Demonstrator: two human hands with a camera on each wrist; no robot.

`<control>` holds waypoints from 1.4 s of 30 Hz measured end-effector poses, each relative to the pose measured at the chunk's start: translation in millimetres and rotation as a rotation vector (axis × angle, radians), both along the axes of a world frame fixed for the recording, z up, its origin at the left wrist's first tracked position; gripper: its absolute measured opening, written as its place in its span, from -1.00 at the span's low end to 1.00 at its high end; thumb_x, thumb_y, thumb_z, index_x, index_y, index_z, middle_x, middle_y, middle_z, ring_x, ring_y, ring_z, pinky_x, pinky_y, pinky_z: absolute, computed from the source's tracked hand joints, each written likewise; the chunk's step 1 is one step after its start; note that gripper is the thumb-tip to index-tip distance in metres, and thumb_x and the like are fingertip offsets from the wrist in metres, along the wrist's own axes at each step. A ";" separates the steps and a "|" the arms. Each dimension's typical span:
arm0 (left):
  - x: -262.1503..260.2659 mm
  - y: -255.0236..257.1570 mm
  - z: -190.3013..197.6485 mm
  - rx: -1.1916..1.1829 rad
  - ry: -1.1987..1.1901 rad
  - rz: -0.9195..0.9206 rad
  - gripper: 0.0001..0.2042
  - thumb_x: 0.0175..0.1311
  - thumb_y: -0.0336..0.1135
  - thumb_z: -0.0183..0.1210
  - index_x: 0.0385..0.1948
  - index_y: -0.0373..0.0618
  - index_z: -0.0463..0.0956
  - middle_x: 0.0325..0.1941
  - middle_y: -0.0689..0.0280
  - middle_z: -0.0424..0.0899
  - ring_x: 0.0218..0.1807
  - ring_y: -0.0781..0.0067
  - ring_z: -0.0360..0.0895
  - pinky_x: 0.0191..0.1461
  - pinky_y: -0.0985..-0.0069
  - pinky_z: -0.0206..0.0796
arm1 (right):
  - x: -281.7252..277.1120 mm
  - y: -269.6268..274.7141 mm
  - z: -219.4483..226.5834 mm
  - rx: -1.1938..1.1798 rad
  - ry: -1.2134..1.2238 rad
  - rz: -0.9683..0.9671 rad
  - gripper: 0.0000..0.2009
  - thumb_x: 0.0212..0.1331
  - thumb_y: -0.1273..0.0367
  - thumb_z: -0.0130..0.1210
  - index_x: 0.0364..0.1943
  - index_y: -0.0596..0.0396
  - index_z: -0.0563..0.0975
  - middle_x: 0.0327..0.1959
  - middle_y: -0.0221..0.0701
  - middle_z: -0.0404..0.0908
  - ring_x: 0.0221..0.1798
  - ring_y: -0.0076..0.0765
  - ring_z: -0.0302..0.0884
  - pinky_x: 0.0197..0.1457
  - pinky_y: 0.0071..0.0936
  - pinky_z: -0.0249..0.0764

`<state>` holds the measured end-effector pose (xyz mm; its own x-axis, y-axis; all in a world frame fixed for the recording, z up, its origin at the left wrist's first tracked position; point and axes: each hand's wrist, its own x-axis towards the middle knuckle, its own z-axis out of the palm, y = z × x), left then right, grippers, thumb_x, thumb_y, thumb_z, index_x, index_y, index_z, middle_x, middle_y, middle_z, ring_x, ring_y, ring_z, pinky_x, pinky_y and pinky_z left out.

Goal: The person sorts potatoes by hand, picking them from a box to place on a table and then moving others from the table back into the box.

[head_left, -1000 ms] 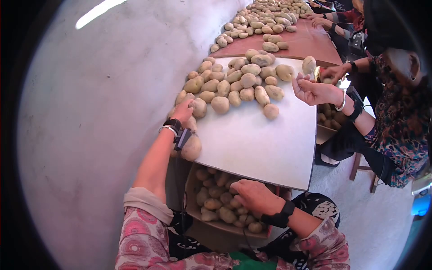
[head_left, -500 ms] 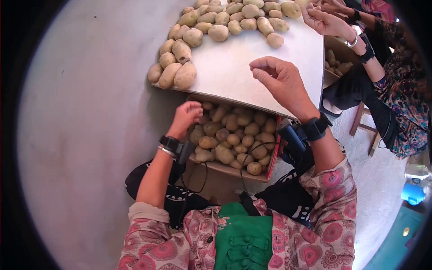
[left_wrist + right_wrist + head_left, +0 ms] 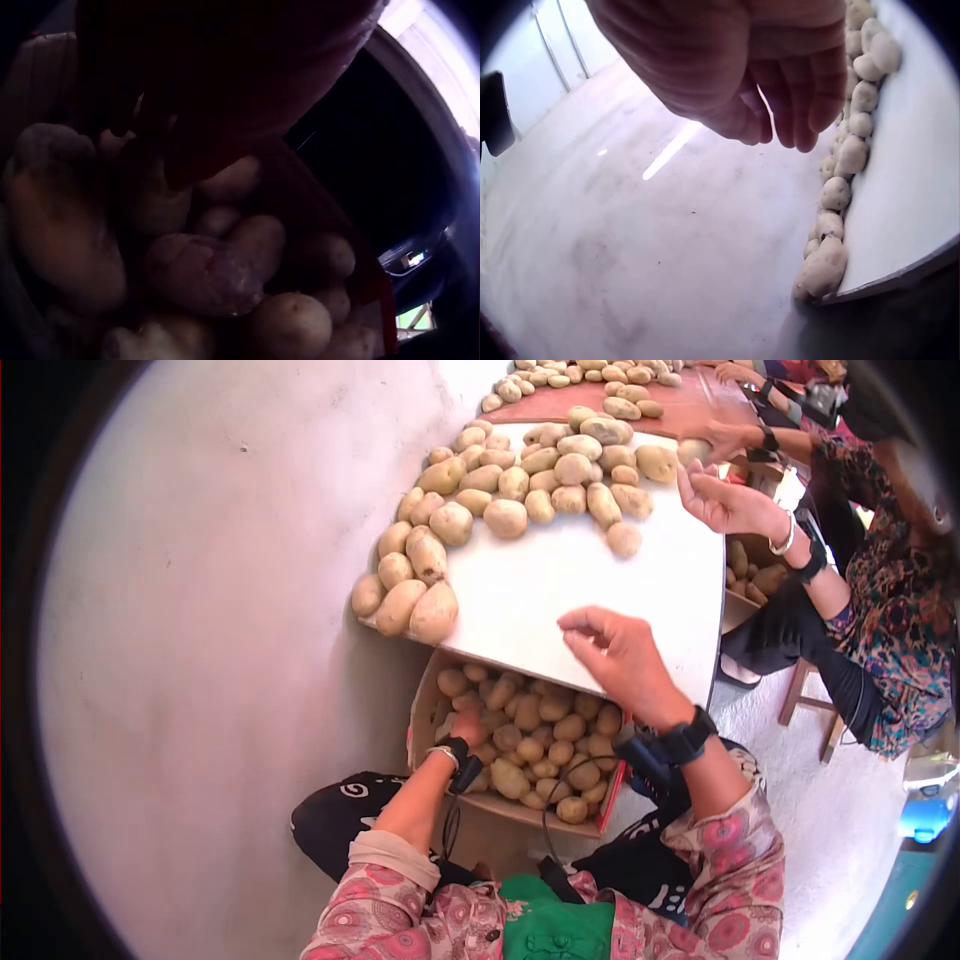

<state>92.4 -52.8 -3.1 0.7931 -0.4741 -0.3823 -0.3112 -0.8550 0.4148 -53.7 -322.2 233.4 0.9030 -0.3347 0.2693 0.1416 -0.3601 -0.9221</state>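
Observation:
My left hand (image 3: 466, 726) is down in a cardboard box (image 3: 421, 710) of potatoes (image 3: 510, 778), at its left side below the table edge. In the dark left wrist view, its fingers (image 3: 214, 154) reach right to a potato (image 3: 154, 202); I cannot tell whether they grip it. My right hand (image 3: 628, 665) hangs over the near part of the white tabletop (image 3: 520, 585), thumb and fingers loosely bent apart with nothing between them. In the right wrist view the same fingers (image 3: 804, 112) hold nothing.
Loose potatoes (image 3: 506, 518) lie across the far and left parts of the tabletop, against a pale wall (image 3: 220, 640). Another person's hand (image 3: 735, 510) is over the table's right edge, near another box of potatoes (image 3: 760, 578). A cable (image 3: 548, 810) hangs before my box.
My left hand has gone from the table's left end, past the box rim, into the potatoes. My right hand has risen from over the box to above the tabletop.

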 end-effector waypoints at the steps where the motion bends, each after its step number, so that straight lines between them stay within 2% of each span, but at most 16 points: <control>1: -2.1 -6.7 5.9 0.076 0.042 -0.016 -0.38 0.00 -0.24 0.21 0.19 -0.15 0.30 0.19 -0.08 0.41 0.22 -0.01 0.37 0.28 0.23 0.22 | -0.7 3.2 0.6 -0.040 0.015 0.021 -0.81 0.12 0.44 0.08 -0.21 0.25 0.57 -0.41 -0.15 0.64 -0.36 -0.31 0.63 -0.25 -0.45 0.52; 2: -3.9 -8.4 9.2 0.158 0.088 -0.032 -0.37 0.02 -0.22 0.21 0.21 -0.15 0.28 0.19 -0.09 0.41 0.23 -0.01 0.36 0.28 0.24 0.22 | -0.4 6.8 -5.4 -0.059 0.006 0.047 -0.82 0.11 0.46 0.08 -0.23 0.25 0.56 -0.39 -0.13 0.63 -0.35 -0.26 0.64 -0.27 -0.42 0.53; 4: 14.7 3.5 -46.3 0.120 0.074 -0.071 -0.36 0.04 -0.16 0.21 0.21 -0.17 0.27 0.19 -0.09 0.41 0.23 0.00 0.37 0.27 0.24 0.24 | -0.5 12.4 -20.8 -0.093 -0.010 0.119 -0.84 0.09 0.44 0.10 -0.26 0.22 0.55 -0.39 -0.13 0.60 -0.35 -0.12 0.59 -0.24 -0.33 0.50; 7: 17.6 1.5 -50.5 0.069 0.062 -0.108 -0.36 0.06 -0.07 0.20 0.20 -0.18 0.28 0.16 -0.06 0.44 0.21 0.02 0.39 0.23 0.24 0.27 | -0.1 14.2 -24.4 -0.137 0.023 0.187 -0.85 0.08 0.43 0.10 -0.28 0.21 0.55 -0.40 -0.13 0.57 -0.34 -0.04 0.56 -0.21 -0.29 0.48; 11: 8.0 -26.1 6.2 0.006 0.048 -0.129 -0.42 0.10 0.01 0.16 0.13 -0.14 0.39 0.07 0.03 0.54 0.12 0.07 0.48 0.16 0.27 0.31 | 1.5 16.3 -24.2 -0.123 0.047 0.203 -0.85 0.09 0.43 0.09 -0.28 0.20 0.55 -0.39 -0.12 0.56 -0.33 -0.01 0.54 -0.20 -0.26 0.47; 17: 50.7 9.6 6.8 0.008 0.345 -0.245 -0.39 0.03 -0.03 0.19 0.08 -0.28 0.38 0.10 -0.02 0.50 0.09 0.11 0.50 0.10 0.30 0.34 | -0.7 15.9 -22.6 -0.167 0.030 0.188 -0.84 0.09 0.42 0.09 -0.28 0.20 0.55 -0.38 -0.12 0.57 -0.32 0.00 0.55 -0.18 -0.25 0.47; 18: 48.3 11.0 26.8 0.010 0.339 -0.240 -0.39 0.03 -0.03 0.19 0.08 -0.28 0.38 0.10 -0.02 0.50 0.09 0.11 0.50 0.10 0.30 0.34 | -0.3 15.6 -22.3 -0.165 0.023 0.192 -0.84 0.09 0.42 0.09 -0.28 0.20 0.55 -0.38 -0.12 0.57 -0.32 0.00 0.55 -0.18 -0.25 0.47; 20: 29.4 1.4 101.1 -0.326 0.455 -0.075 -0.49 0.03 -0.23 0.19 0.05 -0.24 0.40 0.01 0.14 0.55 0.00 0.33 0.51 0.06 0.43 0.35 | -2.0 12.0 -22.1 -0.225 -0.015 0.156 -0.84 0.08 0.43 0.09 -0.27 0.20 0.56 -0.38 -0.11 0.58 -0.31 -0.01 0.56 -0.18 -0.26 0.48; 25: 13.1 -25.8 236.3 -0.719 0.569 -0.028 -0.45 -0.01 -0.37 0.16 0.14 -0.11 0.28 0.07 0.24 0.47 0.08 0.44 0.45 0.17 0.48 0.31 | -4.8 7.9 -14.7 -0.121 0.004 0.065 -0.84 0.07 0.45 0.09 -0.26 0.19 0.56 -0.37 -0.12 0.59 -0.31 -0.02 0.56 -0.18 -0.28 0.49; 27: 15.9 -48.6 263.9 -0.824 0.394 -0.052 -0.42 0.04 -0.40 0.13 0.19 -0.15 0.22 0.13 0.21 0.40 0.14 0.36 0.41 0.22 0.47 0.26 | -6.7 7.4 -14.5 -0.086 0.031 0.060 -0.84 0.07 0.45 0.09 -0.27 0.19 0.56 -0.36 -0.12 0.60 -0.30 -0.02 0.57 -0.18 -0.28 0.49; 29: 26.3 -75.0 277.3 -0.734 0.131 -0.132 -0.42 0.10 -0.36 0.12 0.22 -0.17 0.17 0.16 0.18 0.37 0.19 0.34 0.36 0.23 0.47 0.22 | -3.6 9.5 -21.7 -0.124 0.010 0.101 -0.84 0.06 0.45 0.09 -0.27 0.19 0.56 -0.36 -0.12 0.59 -0.30 -0.01 0.56 -0.18 -0.27 0.49; 30: 41.8 -84.8 272.6 -0.733 0.130 -0.136 -0.42 0.10 -0.36 0.12 0.22 -0.17 0.17 0.16 0.18 0.37 0.19 0.34 0.36 0.23 0.47 0.22 | -2.8 10.3 -21.7 -0.123 0.009 0.098 -0.84 0.06 0.45 0.09 -0.27 0.19 0.56 -0.36 -0.12 0.59 -0.30 -0.01 0.56 -0.18 -0.27 0.49; 32: 77.8 -104.7 244.1 -0.647 -0.126 -0.241 -0.39 0.09 -0.29 0.17 0.21 -0.20 0.18 0.16 0.06 0.38 0.21 0.24 0.34 0.26 0.42 0.18 | -1.9 12.2 -22.0 -0.165 -0.036 0.149 -0.84 0.06 0.44 0.10 -0.27 0.19 0.56 -0.36 -0.12 0.59 -0.29 0.00 0.55 -0.17 -0.26 0.48; 39: 149.0 -134.4 203.9 -0.442 -0.323 -0.158 -0.41 0.12 -0.26 0.13 0.22 -0.17 0.17 0.28 -0.06 0.25 0.30 0.03 0.25 0.33 0.26 0.12 | -0.2 7.7 -18.9 -0.151 -0.024 0.142 -0.84 0.06 0.44 0.10 -0.28 0.19 0.56 -0.37 -0.11 0.58 -0.28 0.02 0.55 -0.16 -0.24 0.47; 41: 156.6 -135.3 194.3 -0.063 -0.607 -0.075 -0.46 0.13 -0.31 0.06 0.22 -0.09 0.20 0.34 -0.03 0.17 0.32 -0.01 0.22 0.33 0.21 0.11 | -3.7 4.9 -17.1 -0.165 -0.053 0.145 -0.84 0.06 0.43 0.10 -0.27 0.19 0.56 -0.38 -0.11 0.58 -0.28 0.03 0.54 -0.15 -0.23 0.46; 42: 156.8 -135.5 197.4 -0.066 -0.606 -0.078 -0.46 0.13 -0.31 0.06 0.22 -0.09 0.20 0.34 -0.03 0.17 0.32 -0.01 0.22 0.33 0.21 0.11 | -5.4 2.9 -17.1 -0.167 -0.052 0.142 -0.84 0.06 0.43 0.10 -0.27 0.19 0.56 -0.38 -0.11 0.58 -0.28 0.03 0.54 -0.15 -0.23 0.46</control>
